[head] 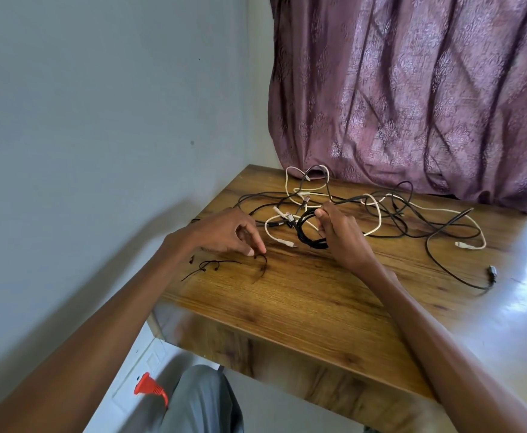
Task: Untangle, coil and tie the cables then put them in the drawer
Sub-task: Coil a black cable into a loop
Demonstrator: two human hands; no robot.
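Wooden table (302,295) carries a loose tangle of black and white cables (390,214), long axis running roughly 9-to-3 across the far half, toward the purple curtain (412,89) at 12. Right hand (337,232), forearm reaching in from 5 o'clock, has fingers curled tight round a black coiled cable (310,234) standing on edge at table centre. Left hand (224,231), reaching from 7 o'clock with palm down, pinches a thin black tie (263,264) with thumb and forefinger, more ties (207,267) lying at its 7 o'clock.
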